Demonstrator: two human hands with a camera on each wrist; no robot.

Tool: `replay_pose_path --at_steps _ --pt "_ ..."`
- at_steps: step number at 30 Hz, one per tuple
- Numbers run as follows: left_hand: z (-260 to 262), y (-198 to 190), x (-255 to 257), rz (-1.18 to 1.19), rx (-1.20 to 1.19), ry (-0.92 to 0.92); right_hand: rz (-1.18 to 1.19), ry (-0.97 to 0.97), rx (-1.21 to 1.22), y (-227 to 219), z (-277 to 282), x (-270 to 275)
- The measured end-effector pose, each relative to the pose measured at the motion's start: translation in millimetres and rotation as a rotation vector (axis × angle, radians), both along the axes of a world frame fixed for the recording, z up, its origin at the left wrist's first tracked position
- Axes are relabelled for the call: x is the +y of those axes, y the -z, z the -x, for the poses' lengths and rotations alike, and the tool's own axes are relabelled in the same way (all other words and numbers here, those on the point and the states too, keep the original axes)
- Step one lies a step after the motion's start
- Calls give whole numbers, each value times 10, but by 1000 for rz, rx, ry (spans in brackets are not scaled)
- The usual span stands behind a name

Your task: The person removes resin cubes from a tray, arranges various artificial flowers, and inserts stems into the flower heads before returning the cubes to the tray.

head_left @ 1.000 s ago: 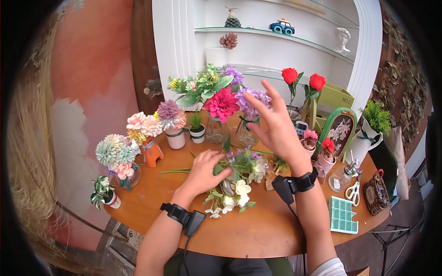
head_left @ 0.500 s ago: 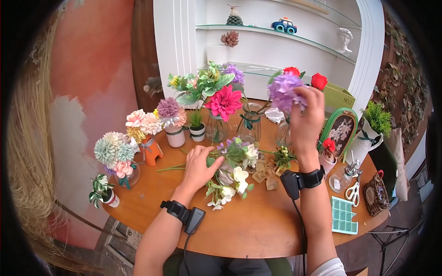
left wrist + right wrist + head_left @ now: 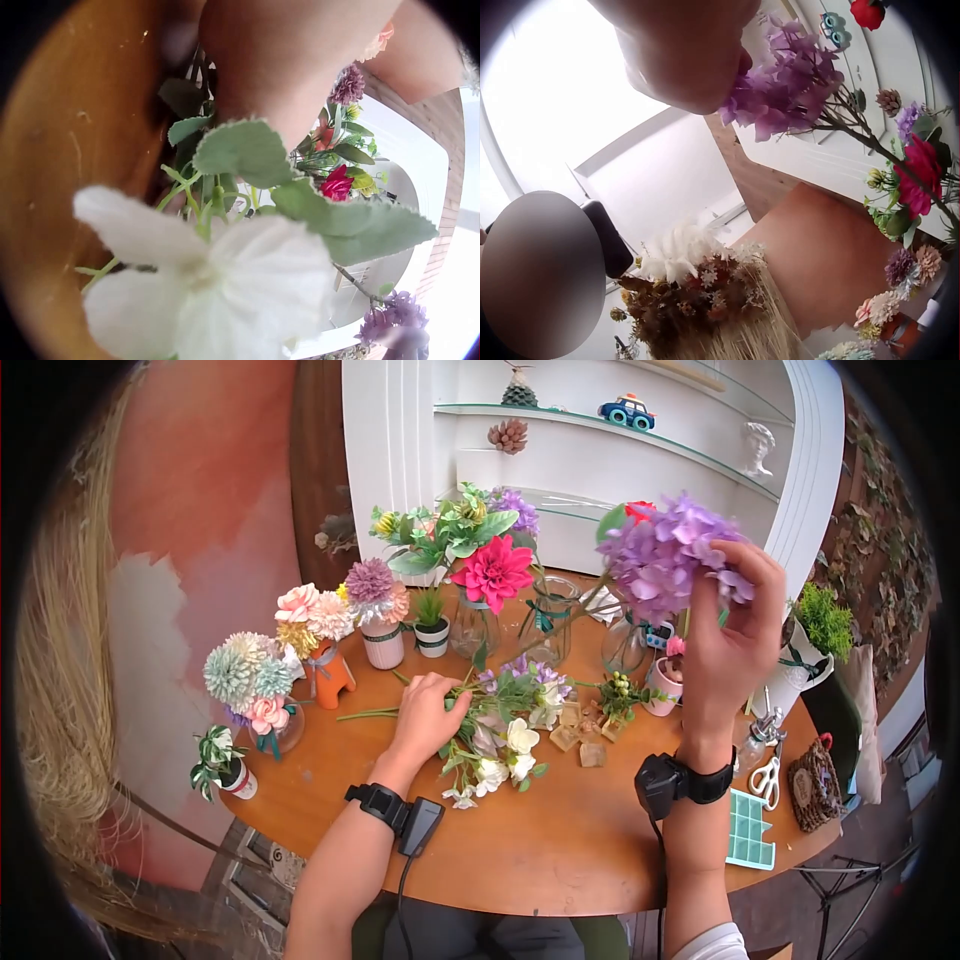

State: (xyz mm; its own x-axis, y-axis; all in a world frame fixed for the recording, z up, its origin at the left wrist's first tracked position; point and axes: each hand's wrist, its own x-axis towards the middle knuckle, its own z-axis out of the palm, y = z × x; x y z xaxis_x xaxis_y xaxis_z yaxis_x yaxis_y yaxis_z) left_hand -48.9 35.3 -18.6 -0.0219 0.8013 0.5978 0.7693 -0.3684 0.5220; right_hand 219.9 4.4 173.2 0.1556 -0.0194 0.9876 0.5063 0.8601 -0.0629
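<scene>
My right hand point(image 3: 735, 630) is raised over the right side of the table, pinching a purple hydrangea point(image 3: 665, 560) at its flower head. Its brown stem point(image 3: 870, 142) slants down to the left and overlaps a glass vase point(image 3: 548, 622) with a green bow in the head view. Low on the wooden table, my left hand point(image 3: 428, 715) holds the stems of a loose bunch of flowers, its fingers bent over them. White blossoms point(image 3: 490, 773) and small lilac flowers point(image 3: 530, 678) spread out right of that hand. One white flower point(image 3: 202, 277) fills the left wrist view.
Vases with a magenta flower point(image 3: 493, 572) and pompom blooms point(image 3: 240, 670) line the back and left. Translucent cubes point(image 3: 580, 730) lie mid-table. White scissors point(image 3: 765, 782), a mint divided tray point(image 3: 750, 830) and a woven basket point(image 3: 815, 785) are at right.
My right hand reached the purple hydrangea, took hold of its head and drew it right and toward me, the stem following. My left hand stayed at the bunch, its fingers drawing in.
</scene>
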Motion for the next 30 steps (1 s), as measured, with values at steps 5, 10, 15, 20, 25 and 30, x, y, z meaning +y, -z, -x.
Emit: replay_pose_path --at_steps 5,10,15,20,25,30 --pt "21 2 -6 21 34 23 37 65 -35 110 171 90" --pt "28 -8 -21 39 42 26 190 124 -306 232 231 211" --pt "13 -11 -38 71 53 9 537 149 -493 288 125 19" --pt "-62 -55 -48 -12 -6 61 670 289 -572 309 -127 -286" --pt "-105 -70 -54 -87 -1 47 720 543 -970 623 -441 -589" --pt "-108 -172 -100 -151 -44 49 1049 330 -1144 805 -153 -776"
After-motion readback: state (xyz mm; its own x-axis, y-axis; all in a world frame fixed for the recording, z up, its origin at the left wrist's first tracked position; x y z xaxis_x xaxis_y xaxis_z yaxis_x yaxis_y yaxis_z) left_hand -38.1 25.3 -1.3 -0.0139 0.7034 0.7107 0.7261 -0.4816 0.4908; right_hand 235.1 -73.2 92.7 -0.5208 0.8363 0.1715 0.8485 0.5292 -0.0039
